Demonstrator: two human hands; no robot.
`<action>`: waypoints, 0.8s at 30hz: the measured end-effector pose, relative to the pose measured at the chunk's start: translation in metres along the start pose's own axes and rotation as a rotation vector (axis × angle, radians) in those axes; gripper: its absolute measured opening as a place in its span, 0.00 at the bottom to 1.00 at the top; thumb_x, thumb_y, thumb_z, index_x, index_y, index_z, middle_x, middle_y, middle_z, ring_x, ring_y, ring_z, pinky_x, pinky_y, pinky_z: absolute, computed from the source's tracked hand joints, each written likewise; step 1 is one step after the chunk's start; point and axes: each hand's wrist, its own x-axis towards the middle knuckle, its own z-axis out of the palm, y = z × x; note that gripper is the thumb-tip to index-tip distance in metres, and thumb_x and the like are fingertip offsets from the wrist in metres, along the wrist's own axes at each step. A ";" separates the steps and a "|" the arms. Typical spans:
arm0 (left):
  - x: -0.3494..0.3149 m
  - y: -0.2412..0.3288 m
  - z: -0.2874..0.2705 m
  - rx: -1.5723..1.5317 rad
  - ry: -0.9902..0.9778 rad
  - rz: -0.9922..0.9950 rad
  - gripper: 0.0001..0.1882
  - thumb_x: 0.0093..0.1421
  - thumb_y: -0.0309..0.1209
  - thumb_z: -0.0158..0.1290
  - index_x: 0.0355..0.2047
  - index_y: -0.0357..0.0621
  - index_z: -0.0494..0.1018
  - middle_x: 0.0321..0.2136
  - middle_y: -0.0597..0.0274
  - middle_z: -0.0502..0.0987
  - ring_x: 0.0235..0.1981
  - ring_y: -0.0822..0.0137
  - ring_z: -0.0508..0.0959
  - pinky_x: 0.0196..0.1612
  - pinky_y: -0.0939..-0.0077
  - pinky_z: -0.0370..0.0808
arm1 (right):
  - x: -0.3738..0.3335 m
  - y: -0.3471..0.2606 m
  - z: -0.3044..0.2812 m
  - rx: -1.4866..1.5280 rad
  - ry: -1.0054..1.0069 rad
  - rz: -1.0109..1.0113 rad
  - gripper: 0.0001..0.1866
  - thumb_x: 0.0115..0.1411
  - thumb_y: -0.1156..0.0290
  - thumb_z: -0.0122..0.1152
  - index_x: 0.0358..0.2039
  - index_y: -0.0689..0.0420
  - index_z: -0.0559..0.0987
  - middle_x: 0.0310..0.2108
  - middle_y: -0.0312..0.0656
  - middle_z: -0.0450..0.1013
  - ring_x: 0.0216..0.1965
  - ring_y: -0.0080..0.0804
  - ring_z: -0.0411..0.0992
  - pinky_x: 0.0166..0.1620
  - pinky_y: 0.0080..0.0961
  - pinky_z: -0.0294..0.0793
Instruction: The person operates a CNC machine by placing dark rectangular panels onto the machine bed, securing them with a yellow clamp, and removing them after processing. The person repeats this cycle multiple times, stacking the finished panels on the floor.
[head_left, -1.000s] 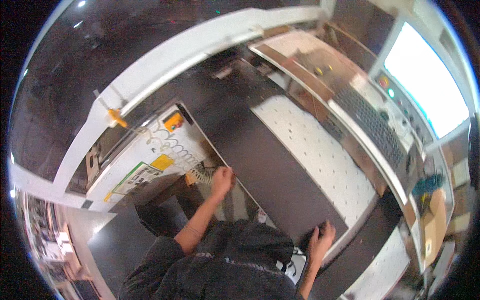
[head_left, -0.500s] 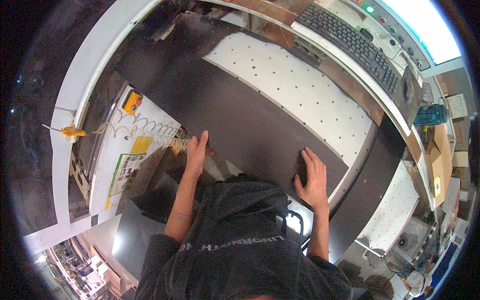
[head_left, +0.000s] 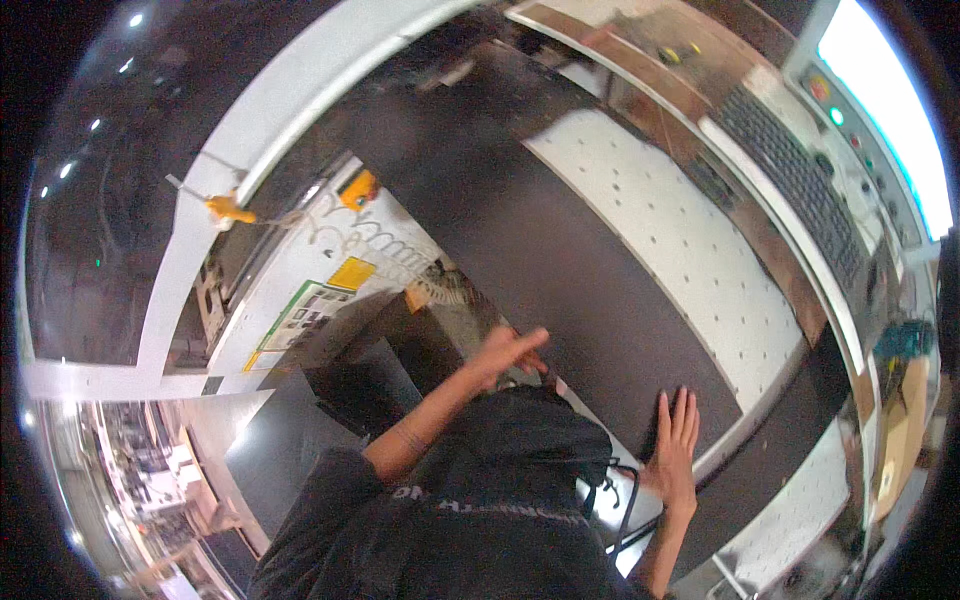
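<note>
A large dark flat board (head_left: 590,290) lies on a white table top (head_left: 640,190) dotted with small holes. My right hand (head_left: 675,450) rests on the board's near right corner, fingers stretched out and palm down. At the board's near edge is my left hand (head_left: 508,355), thumb stretched to the right and apart from the other fingers, which are partly bent. Motion blurs that hand, and whether it touches the edge cannot be made out.
A yellow box with a button (head_left: 358,188) and a coiled cable (head_left: 390,245) sit on a white panel to the left. Beyond the table are a black keyboard (head_left: 790,170) and a bright screen (head_left: 890,110). A white curved frame (head_left: 300,110) runs along the far left.
My view has shifted, so the scene sits lower and farther right. My left hand has come closer to my right hand along the near edge. My right hand stays by the board's right corner.
</note>
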 end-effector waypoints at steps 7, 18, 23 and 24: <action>-0.005 -0.011 0.021 0.131 -0.496 -0.039 0.30 0.64 0.54 0.59 0.38 0.31 0.83 0.36 0.52 0.86 0.38 0.65 0.85 0.42 0.69 0.81 | -0.007 -0.042 -0.003 -0.011 -0.026 -0.223 0.63 0.29 0.69 0.75 0.71 0.57 0.59 0.74 0.62 0.44 0.76 0.63 0.39 0.75 0.57 0.37; 0.005 0.016 0.081 0.254 -1.091 0.270 0.30 0.72 0.50 0.50 0.64 0.39 0.70 0.54 0.60 0.80 0.53 0.68 0.78 0.58 0.70 0.74 | -0.023 -0.006 -0.018 -0.348 0.252 -0.120 0.37 0.56 0.81 0.50 0.69 0.52 0.67 0.68 0.56 0.62 0.67 0.65 0.60 0.69 0.50 0.63; -0.064 0.119 0.062 0.434 -1.022 0.761 0.35 0.65 0.47 0.61 0.65 0.37 0.68 0.53 0.53 0.80 0.53 0.62 0.79 0.57 0.67 0.74 | -0.045 0.018 -0.069 -0.181 0.383 -0.070 0.35 0.48 0.87 0.52 0.59 0.55 0.78 0.56 0.55 0.75 0.58 0.58 0.74 0.59 0.44 0.75; -0.079 0.140 0.057 0.502 -0.843 0.900 0.38 0.61 0.47 0.64 0.65 0.40 0.67 0.54 0.51 0.79 0.56 0.59 0.78 0.59 0.62 0.73 | -0.046 0.025 -0.082 -0.145 0.391 -0.092 0.33 0.48 0.87 0.52 0.57 0.55 0.79 0.54 0.56 0.76 0.57 0.56 0.75 0.58 0.43 0.76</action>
